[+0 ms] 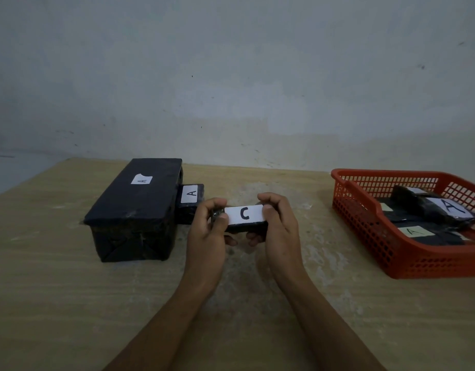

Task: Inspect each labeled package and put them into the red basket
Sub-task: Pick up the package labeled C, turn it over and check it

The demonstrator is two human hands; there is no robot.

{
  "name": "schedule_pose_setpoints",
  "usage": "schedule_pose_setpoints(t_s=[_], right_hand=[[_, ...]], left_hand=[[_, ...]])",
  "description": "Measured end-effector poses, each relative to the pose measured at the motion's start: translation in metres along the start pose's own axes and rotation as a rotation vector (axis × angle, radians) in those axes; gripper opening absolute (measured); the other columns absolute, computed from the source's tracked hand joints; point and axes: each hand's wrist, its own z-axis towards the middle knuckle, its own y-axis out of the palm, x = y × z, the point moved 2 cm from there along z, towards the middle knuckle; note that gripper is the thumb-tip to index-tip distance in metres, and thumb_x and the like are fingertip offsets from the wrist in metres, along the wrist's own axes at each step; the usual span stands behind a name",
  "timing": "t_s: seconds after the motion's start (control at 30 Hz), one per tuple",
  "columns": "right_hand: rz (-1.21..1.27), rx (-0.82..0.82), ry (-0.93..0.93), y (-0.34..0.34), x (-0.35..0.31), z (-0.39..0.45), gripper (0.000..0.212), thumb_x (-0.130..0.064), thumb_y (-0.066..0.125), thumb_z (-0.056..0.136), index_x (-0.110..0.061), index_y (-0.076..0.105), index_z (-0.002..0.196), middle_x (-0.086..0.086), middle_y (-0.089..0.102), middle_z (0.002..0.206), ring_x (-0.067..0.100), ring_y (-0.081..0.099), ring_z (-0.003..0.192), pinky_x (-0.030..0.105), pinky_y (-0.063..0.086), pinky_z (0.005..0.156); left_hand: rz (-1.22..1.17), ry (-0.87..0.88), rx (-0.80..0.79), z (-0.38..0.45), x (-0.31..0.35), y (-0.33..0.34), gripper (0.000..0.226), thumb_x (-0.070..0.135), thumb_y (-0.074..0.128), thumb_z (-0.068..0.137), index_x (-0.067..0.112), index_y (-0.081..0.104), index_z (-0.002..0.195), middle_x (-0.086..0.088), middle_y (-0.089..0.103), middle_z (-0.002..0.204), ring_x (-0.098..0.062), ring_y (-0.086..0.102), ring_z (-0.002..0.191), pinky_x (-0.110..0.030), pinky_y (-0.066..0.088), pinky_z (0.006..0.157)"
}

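Note:
A small black package with a white label marked C (245,216) is held above the table's middle. My left hand (207,231) grips its left end and my right hand (277,228) grips its right end, thumbs on top. A large black package labelled A (136,207) stands at the left. A smaller black package labelled A (189,202) lies against its right side, partly hidden by my left hand. The red basket (364,223) sits at the right with several black packages labelled A (431,210) inside.
The wooden table (57,303) runs back to a pale wall (231,76). Its left edge slants past the large package. The basket reaches past the frame's right edge.

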Motion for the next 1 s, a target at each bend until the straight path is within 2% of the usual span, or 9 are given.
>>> schedule_pose_setpoints(t_s=[0.1,0.2,0.3,0.37,0.47,0.63,0.8,0.93,1.0], right_hand=[[0.008,0.000,-0.013,-0.001,-0.001,0.001,0.032,-0.002,0.037,0.104,-0.021,0.063,0.104,0.010,0.062,0.105,0.031,0.061,0.079,0.027,0.052,0.051],[0.018,-0.003,-0.030,-0.003,-0.003,0.000,0.032,-0.001,0.037,0.103,-0.021,0.063,0.102,0.009,0.061,0.101,0.027,0.061,0.081,0.026,0.052,0.050],[0.027,-0.015,-0.038,0.001,-0.001,-0.001,0.021,-0.017,0.043,0.098,-0.023,0.063,0.100,0.008,0.063,0.100,0.025,0.061,0.083,0.024,0.053,0.054],[0.049,-0.024,-0.013,0.003,-0.001,-0.001,0.025,-0.030,0.042,0.088,-0.023,0.064,0.099,0.009,0.063,0.097,0.022,0.061,0.079,0.026,0.054,0.054],[0.111,-0.029,-0.020,0.003,-0.003,-0.002,0.029,-0.029,0.041,0.085,-0.022,0.065,0.099,0.005,0.064,0.093,0.014,0.063,0.071,0.027,0.054,0.052],[0.092,0.001,-0.092,0.002,-0.005,-0.004,0.026,-0.034,0.049,0.089,-0.022,0.064,0.107,0.000,0.065,0.096,0.011,0.063,0.073,0.024,0.053,0.055],[0.103,-0.015,-0.185,0.001,-0.011,-0.008,0.024,-0.030,0.048,0.096,-0.017,0.067,0.105,0.000,0.068,0.087,0.018,0.061,0.066,0.028,0.052,0.055],[0.051,-0.005,-0.261,0.005,-0.015,-0.014,0.020,-0.027,0.049,0.097,-0.022,0.068,0.100,-0.005,0.067,0.090,0.019,0.061,0.069,0.028,0.052,0.055],[0.048,-0.009,-0.282,0.006,-0.017,-0.016,0.021,-0.032,0.052,0.096,-0.021,0.068,0.101,-0.005,0.067,0.090,0.018,0.061,0.069,0.026,0.051,0.055]], left_hand=[[0.007,0.000,-0.002,0.000,-0.002,0.001,0.020,0.010,0.049,0.100,0.024,0.058,0.110,0.009,0.059,0.109,-0.013,0.064,0.092,-0.018,0.053,0.058],[-0.013,-0.055,0.000,0.001,-0.004,0.002,0.015,0.021,0.045,0.103,0.024,0.059,0.110,0.002,0.060,0.103,-0.006,0.066,0.076,-0.020,0.053,0.055],[-0.005,-0.089,-0.013,0.000,-0.005,0.003,0.026,0.028,0.037,0.105,0.019,0.060,0.111,0.000,0.064,0.095,0.002,0.064,0.062,-0.020,0.053,0.053],[-0.010,-0.092,-0.001,0.001,-0.005,0.002,0.029,0.028,0.035,0.106,0.017,0.062,0.111,-0.001,0.066,0.094,0.002,0.064,0.060,-0.020,0.053,0.053],[0.000,-0.097,0.012,0.003,-0.006,-0.001,0.029,0.030,0.035,0.106,0.020,0.061,0.112,0.001,0.065,0.097,-0.002,0.066,0.064,-0.019,0.053,0.052],[0.117,-0.038,0.023,0.004,-0.013,-0.005,0.021,0.029,0.044,0.103,0.027,0.063,0.111,-0.001,0.061,0.111,-0.014,0.068,0.080,-0.020,0.051,0.050],[0.090,-0.024,-0.072,-0.002,-0.009,0.001,0.026,0.045,0.041,0.101,0.038,0.065,0.109,0.001,0.066,0.109,-0.009,0.070,0.083,-0.028,0.055,0.053],[0.039,-0.047,-0.164,-0.004,-0.009,0.006,0.067,0.077,0.037,0.083,0.026,0.066,0.117,-0.004,0.069,0.109,-0.016,0.069,0.093,-0.042,0.059,0.062],[-0.004,-0.087,-0.176,-0.004,-0.011,0.006,0.081,0.081,0.034,0.075,0.021,0.065,0.119,-0.006,0.072,0.104,-0.023,0.070,0.093,-0.043,0.058,0.065]])
